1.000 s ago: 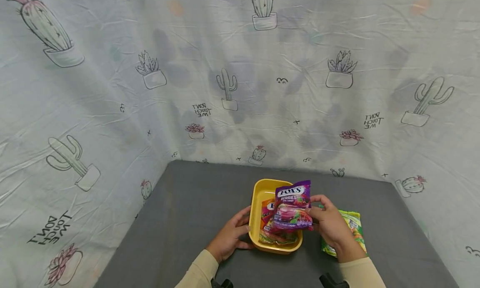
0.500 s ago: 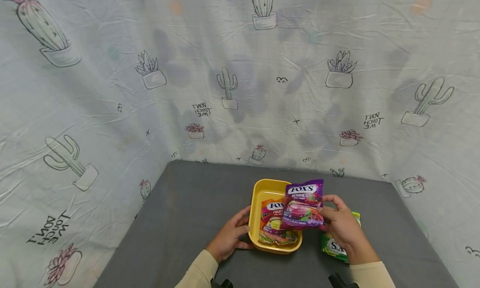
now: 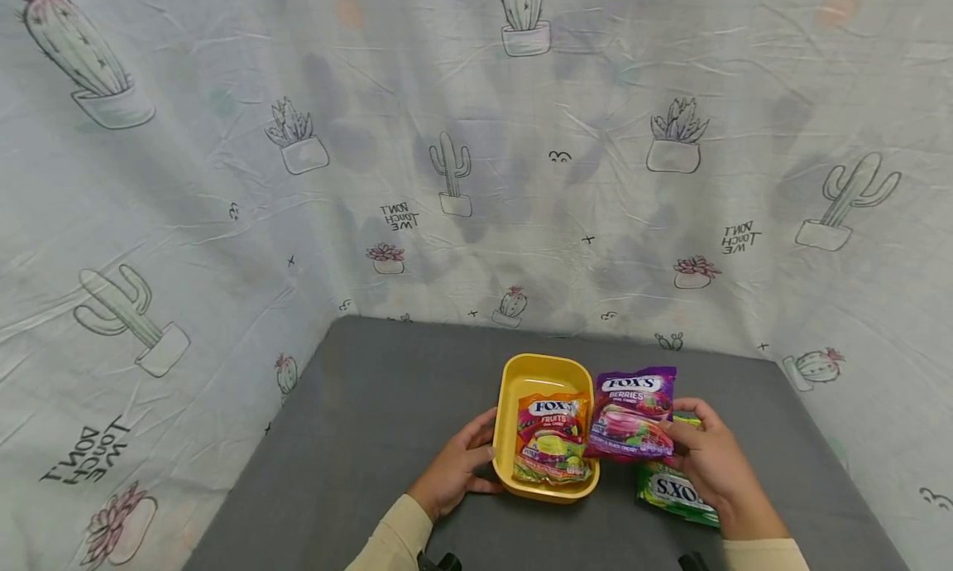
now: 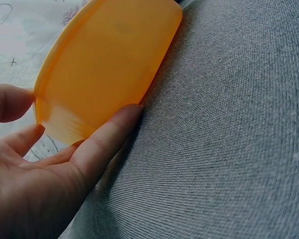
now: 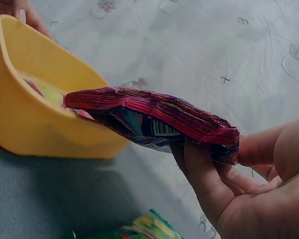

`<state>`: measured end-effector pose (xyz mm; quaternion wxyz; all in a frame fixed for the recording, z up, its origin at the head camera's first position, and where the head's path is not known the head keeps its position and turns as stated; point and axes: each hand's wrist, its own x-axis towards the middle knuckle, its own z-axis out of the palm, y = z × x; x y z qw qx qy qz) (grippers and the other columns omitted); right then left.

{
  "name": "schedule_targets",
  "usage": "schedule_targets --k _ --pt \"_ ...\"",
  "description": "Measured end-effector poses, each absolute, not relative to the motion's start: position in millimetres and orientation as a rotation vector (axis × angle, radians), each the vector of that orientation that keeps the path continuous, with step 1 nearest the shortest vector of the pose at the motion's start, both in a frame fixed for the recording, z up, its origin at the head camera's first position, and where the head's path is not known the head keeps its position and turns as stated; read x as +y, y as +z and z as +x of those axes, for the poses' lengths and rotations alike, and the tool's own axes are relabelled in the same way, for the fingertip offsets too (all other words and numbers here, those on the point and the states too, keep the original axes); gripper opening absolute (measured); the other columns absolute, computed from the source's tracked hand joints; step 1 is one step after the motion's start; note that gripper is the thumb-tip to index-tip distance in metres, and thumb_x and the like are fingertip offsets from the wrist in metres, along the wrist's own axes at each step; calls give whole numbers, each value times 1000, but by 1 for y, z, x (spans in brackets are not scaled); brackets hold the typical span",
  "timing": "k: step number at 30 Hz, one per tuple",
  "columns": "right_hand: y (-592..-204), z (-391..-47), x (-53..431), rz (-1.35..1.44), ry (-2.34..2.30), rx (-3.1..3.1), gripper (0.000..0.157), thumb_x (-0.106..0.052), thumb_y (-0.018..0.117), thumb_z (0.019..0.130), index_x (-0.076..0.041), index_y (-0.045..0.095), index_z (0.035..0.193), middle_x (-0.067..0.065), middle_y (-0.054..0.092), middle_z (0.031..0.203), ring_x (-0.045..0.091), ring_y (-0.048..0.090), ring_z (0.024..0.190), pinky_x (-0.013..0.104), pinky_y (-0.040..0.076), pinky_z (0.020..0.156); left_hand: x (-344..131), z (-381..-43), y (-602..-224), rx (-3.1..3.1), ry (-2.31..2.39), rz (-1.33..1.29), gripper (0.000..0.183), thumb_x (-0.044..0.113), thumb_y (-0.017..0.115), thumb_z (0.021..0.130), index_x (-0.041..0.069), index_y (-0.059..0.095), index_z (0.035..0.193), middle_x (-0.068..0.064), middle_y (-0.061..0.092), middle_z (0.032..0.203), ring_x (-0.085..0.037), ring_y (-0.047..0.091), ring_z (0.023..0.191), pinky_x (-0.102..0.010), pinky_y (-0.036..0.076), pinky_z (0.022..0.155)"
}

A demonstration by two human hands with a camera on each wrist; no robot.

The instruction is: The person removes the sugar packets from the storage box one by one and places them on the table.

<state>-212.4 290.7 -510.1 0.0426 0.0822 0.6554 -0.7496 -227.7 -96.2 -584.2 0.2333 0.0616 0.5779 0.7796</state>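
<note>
My right hand (image 3: 711,455) pinches a purple bag of Fox's Berries candy (image 3: 631,414) by its right edge, thumb on the front. The bag hangs just right of a yellow plastic tub (image 3: 545,496), its left edge overlapping the rim in the head view. In the right wrist view, the bag (image 5: 154,117) is seen nearly edge-on, barcode side down. My left hand (image 3: 454,472) touches the tub's left side with spread fingers; in the left wrist view, fingertips (image 4: 132,112) lie against the outer wall. Inside the tub lies an orange Fox's Fruits bag (image 3: 551,443).
A green Fox's bag (image 3: 673,492) lies upside down on the grey tabletop (image 3: 402,381), partly hidden by my right hand and the purple bag. A white sheet (image 3: 462,99) with cactus drawings hangs around the table's back and sides.
My right hand has moved the purple berries bag rightward from over the tub to beside it, uncovering the orange fruits bag. My left hand and the tub stay in place.
</note>
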Motion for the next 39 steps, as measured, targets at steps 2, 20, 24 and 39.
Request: schedule_targets --k 2,20,24,39 --pt "-512 -211 296 256 -2303 2006 15 -4 55 112 -13 51 123 11 67 96 19 68 77 35 61 64 -96 -228 -584 1586 2143 170 70 9 57 110 10 28 174 -27 37 168 -46 56 136 -65 60 86" --pt "-520 -196 340 282 -2360 1965 18 -3 52 114 -17 48 124 13 68 102 19 71 82 36 61 66 -93 -228 -580 1596 2142 150 70 9 58 110 10 29 173 -28 39 166 -45 57 135 -65 61 86" --pt "-523 -193 349 314 -2342 1972 19 -2 53 113 -19 50 123 12 67 100 17 67 79 33 58 64 -93 -228 -581 1594 2145 147 70 10 58 110 10 29 173 -28 39 166 -45 56 136 -65 61 85" --pt "-537 -183 367 389 -2264 1991 17 -5 52 114 -14 44 126 11 67 104 19 70 82 36 60 66 -94 -231 -588 1608 2141 166 68 10 57 111 12 30 173 -26 40 166 -45 56 136 -66 60 85"
